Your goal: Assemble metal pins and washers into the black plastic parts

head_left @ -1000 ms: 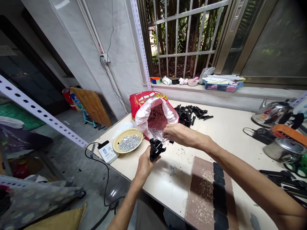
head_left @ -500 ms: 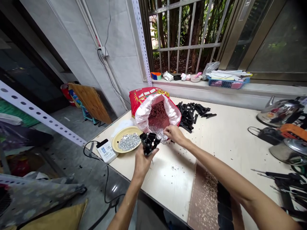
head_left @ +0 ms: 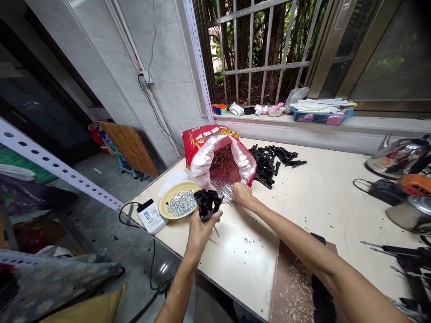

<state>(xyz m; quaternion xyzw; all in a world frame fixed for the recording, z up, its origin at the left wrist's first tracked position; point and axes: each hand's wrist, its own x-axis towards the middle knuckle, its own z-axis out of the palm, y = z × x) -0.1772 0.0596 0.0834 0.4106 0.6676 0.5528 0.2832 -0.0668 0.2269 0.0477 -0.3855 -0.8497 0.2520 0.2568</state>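
My left hand is closed round a bundle of black plastic parts, held upright above the table's near edge; a thin metal pin sticks out below the fist. My right hand reaches into the silvery pins spilling from the mouth of a red and white bag; its fingers are curled on the pins, and what they pinch is too small to make out. A yellow dish of small silver pieces sits just left of the bundle.
A heap of black plastic parts lies behind the bag. A white adapter box with a cable sits at the table's left corner. Kettles, pots and tools crowd the right side. A brown board lies near me. A barred window stands behind.
My right hand left the bundle and moved back into the pins at the bag's mouth. My left hand turned the black bundle upright and shifted it slightly left.
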